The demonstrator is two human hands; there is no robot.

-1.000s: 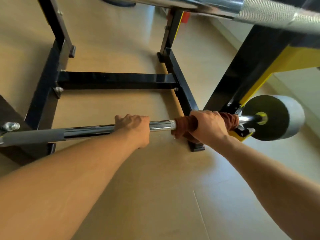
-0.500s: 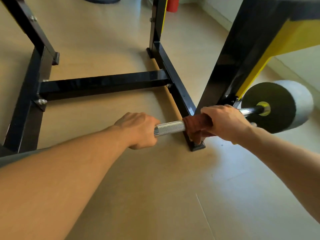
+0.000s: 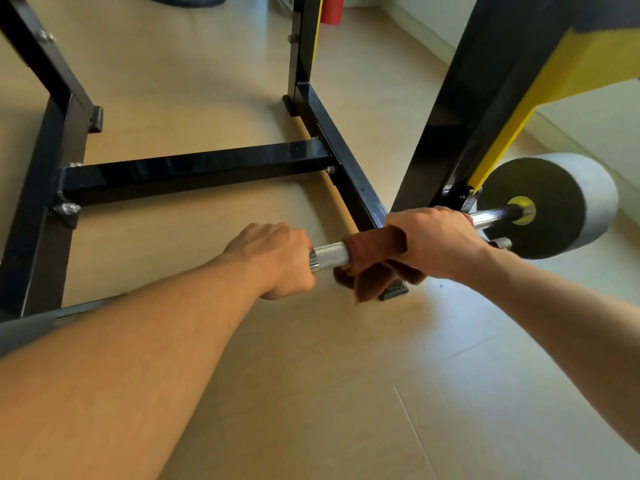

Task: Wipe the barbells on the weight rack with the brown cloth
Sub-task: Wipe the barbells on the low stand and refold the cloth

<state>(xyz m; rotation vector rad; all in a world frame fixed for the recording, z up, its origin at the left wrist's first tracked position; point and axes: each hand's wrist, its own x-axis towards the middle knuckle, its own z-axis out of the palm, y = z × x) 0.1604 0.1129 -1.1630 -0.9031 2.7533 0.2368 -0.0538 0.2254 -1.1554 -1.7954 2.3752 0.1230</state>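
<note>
Forearms fill the near frame, both reaching to the bar [image 3: 329,256], which runs low across the view. Left hand [image 3: 277,259] is clenched round the bar, hiding the stretch beneath it; left of that hand the bar is mostly covered by the forearm. Right hand [image 3: 440,242] grasps the cloth [image 3: 369,263] wrapped round the bar, right of a short bare knurled stretch; its fingertips are out of sight, and loose cloth ends hang below the bar. Past that hand the bar enters a grey weight [image 3: 554,206]. Behind the bar stands the black rack [image 3: 194,171], its uprights cut off at the top edge, with a yellow part [image 3: 554,74] on its right side. Farther beyond the bar, a red object [image 3: 330,10] is cropped and hard to identify
</note>
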